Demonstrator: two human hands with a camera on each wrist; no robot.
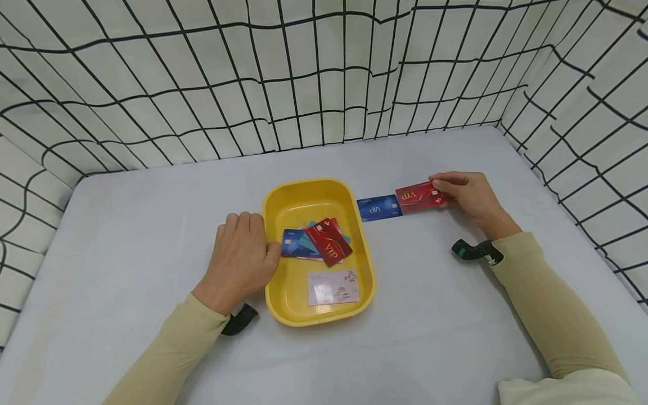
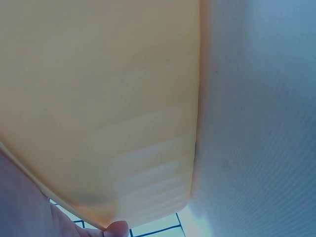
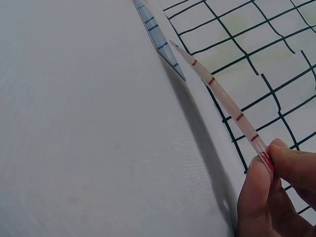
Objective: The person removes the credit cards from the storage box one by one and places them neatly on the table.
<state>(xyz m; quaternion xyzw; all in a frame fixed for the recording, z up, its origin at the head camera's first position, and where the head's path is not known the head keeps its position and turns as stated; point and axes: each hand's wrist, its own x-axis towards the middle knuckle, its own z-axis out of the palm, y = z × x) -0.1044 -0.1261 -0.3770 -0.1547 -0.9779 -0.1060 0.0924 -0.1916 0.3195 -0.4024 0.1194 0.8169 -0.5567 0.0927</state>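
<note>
Farthest left, your beige left sleeve crosses the white tabletop, with a black wrist device at its cuff. Your left hand has its fingers curled at the left rim of the yellow tray, gripping it, the thumb over the edge. Inside the tray, a blue card lies at the left of a loose pile, partly covering others; a teal card shows beside it, and a red VIP card lies slantwise on top. Nearer you, apart from the pile, is a pale VIP card with a floral print. Just beyond the tray's right rim is a blue VIP card, its lettering upside down to you. At its right end comes the red VIP card in your grasp, raised off the tabletop; your right hand pinches its right end between thumb and fingers. Black grid mesh stands behind and at both sides.
</note>
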